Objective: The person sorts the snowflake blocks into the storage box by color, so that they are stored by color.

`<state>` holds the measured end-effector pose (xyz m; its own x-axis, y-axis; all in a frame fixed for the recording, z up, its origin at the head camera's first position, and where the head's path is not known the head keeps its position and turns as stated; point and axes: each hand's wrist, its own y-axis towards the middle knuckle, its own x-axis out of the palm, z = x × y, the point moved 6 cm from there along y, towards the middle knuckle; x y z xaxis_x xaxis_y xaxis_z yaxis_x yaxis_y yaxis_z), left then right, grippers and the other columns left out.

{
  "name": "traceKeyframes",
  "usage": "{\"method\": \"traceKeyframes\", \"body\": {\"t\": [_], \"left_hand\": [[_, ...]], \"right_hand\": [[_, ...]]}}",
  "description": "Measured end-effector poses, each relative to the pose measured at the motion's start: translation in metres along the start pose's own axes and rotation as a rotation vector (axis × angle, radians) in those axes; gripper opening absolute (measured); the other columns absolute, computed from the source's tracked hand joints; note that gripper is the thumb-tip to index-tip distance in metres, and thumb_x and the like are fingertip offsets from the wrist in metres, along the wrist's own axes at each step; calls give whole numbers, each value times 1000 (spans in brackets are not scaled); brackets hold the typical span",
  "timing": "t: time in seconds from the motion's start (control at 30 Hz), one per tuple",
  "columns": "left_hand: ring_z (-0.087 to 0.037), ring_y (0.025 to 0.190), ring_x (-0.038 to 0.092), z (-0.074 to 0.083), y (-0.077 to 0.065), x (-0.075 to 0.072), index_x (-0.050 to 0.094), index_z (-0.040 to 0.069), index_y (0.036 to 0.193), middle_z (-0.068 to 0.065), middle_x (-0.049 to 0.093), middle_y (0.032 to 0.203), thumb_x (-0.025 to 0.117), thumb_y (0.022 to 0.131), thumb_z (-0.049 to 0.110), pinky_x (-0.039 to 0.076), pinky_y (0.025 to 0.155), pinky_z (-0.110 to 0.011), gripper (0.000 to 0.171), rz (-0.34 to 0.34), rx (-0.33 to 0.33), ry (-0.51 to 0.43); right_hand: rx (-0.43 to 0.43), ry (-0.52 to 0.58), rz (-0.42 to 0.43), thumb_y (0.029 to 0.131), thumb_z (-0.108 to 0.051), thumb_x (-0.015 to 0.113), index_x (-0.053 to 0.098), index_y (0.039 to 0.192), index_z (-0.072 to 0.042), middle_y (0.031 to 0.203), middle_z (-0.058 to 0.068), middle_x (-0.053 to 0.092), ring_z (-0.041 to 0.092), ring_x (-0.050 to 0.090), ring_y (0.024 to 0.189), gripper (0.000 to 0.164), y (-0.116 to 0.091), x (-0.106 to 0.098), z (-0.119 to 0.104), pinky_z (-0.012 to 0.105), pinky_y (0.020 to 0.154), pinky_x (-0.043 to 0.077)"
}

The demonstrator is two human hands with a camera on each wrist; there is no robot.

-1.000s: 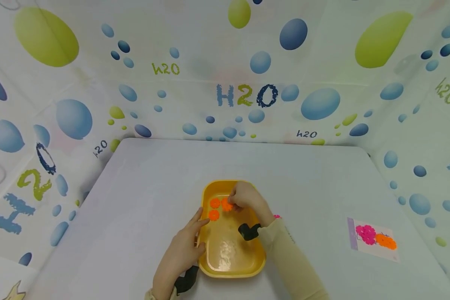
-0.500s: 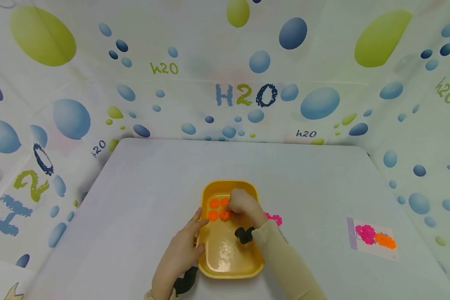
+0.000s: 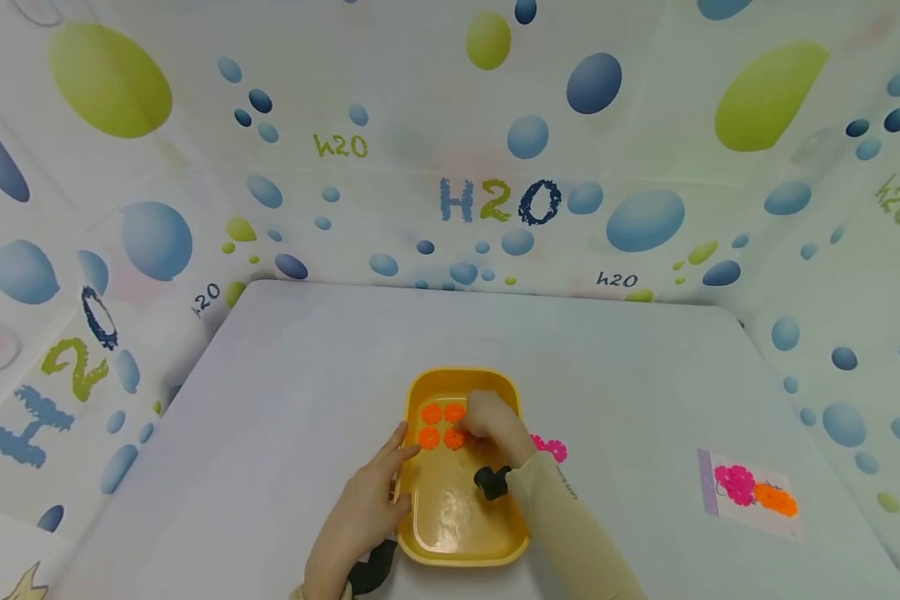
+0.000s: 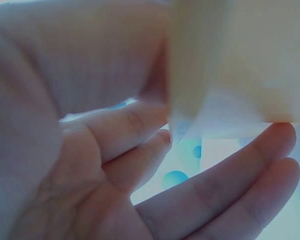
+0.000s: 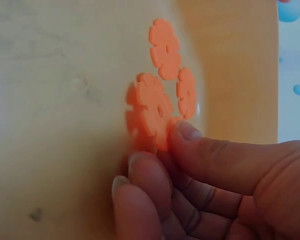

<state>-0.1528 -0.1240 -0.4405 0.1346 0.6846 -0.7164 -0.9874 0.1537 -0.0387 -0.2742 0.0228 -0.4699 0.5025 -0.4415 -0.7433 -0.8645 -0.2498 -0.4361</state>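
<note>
A yellow tray (image 3: 450,546) lies on the table before me. Inside its far left part, several flat orange flower-shaped discs sit close together in two rows. My right hand (image 3: 492,427) reaches into the tray. Its thumb and fingers pinch the edge of the near right orange disc (image 5: 152,107), which is tilted off the tray floor in the right wrist view. Two more orange discs (image 5: 165,50) show just beyond it. My left hand (image 3: 371,500) holds the tray's left side, with thumb and index finger over the rim and other fingers along the outside wall (image 4: 240,60).
Pink flower-shaped discs (image 3: 553,451) lie right of the tray, partly hidden by the right sleeve. Farther right is a card (image 3: 750,493) with pink and orange flower shapes on it. A patterned curtain (image 3: 390,200) surrounds the table (image 3: 330,358).
My right hand has moved a little toward me with the orange disc, from the far row to the near row. More of the pink discs shows. My left hand stays on the tray.
</note>
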Motion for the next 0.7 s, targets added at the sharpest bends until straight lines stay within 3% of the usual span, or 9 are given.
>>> {"method": "traceKeyframes", "body": {"t": [0.43, 0.7], "left_hand": [[-21, 100, 62, 0, -1, 0, 58, 6, 132, -6, 33, 158, 66, 76, -3, 50, 69, -23, 57, -7, 4, 5], [-22, 106, 63, -2, 0, 2, 58, 7, 133, -6, 32, 158, 65, 77, -1, 52, 72, -25, 57, -12, -5, 6]], "right_hand": [[25, 63, -6, 87, -13, 69, 58, 65, -1, 49, 4, 50, 15, 52, 41, 27, -2, 2, 2, 21, 42, 44], [19, 60, 7, 87, -14, 69, 57, 58, -3, 48, 2, 47, 14, 50, 41, 33, -3, 3, 3, 21, 42, 43]]}}
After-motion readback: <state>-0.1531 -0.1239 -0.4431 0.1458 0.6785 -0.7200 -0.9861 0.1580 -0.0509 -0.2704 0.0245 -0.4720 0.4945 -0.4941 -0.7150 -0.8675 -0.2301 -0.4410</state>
